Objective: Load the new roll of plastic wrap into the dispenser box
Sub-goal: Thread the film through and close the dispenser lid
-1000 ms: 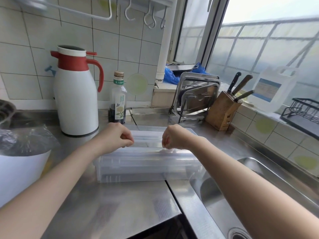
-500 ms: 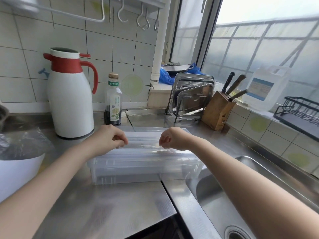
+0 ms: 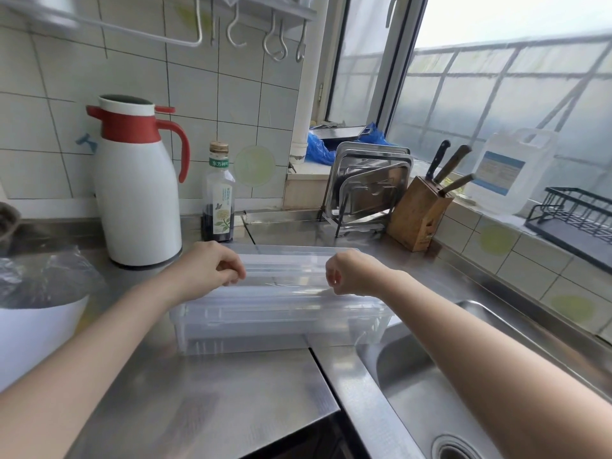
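Both hands are curling at mid-frame: left hand (image 3: 212, 271) and right hand (image 3: 352, 272) are each pinching the sheet of plastic wrap (image 3: 284, 276), stretching it over the clear dispenser box (image 3: 281, 329) sitting on the steel counter (image 3: 205, 402). Beyond, upper left, a white thermos (image 3: 137, 193) is standing.

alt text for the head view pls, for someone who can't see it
Two hands, left hand and right hand, pinch a film of plastic wrap stretched over a clear dispenser box on a steel counter beside a sink. Behind stand a white-and-red jug, a bottle and a knife block.
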